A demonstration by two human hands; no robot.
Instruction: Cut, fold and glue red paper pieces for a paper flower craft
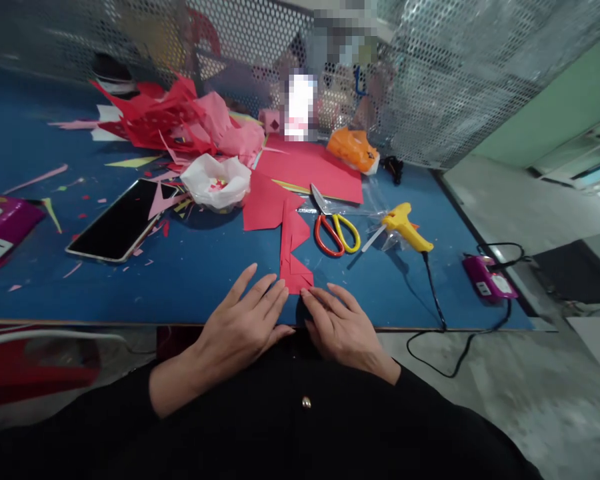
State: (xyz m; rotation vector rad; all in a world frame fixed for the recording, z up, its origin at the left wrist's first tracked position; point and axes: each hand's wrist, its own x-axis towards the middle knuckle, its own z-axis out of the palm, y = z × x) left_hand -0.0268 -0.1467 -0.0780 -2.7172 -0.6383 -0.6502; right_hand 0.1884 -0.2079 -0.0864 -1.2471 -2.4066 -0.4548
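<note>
A folded strip of red paper (294, 250) with a zigzag right side lies flat on the blue table (215, 257). My left hand (245, 310) rests palm down with fingers stretched out, its fingertips at the strip's lower left edge. On the other side my right hand (345, 320) lies with its fingers extended, fingertips touching the lower right corner. Neither hand grips anything. Beyond the strip is another piece of red paper (263, 207), partly under it. Scissors (325, 217) with one red and one yellow handle lie to the right.
A yellow glue gun (404, 223) with a black cord sits at right, near a purple power strip (490, 277). Left lie a phone (120, 220), a white bag of scraps (217, 190) and crumpled red paper (155, 117). Red sheets (315, 167) and an orange packet (354, 148) are behind.
</note>
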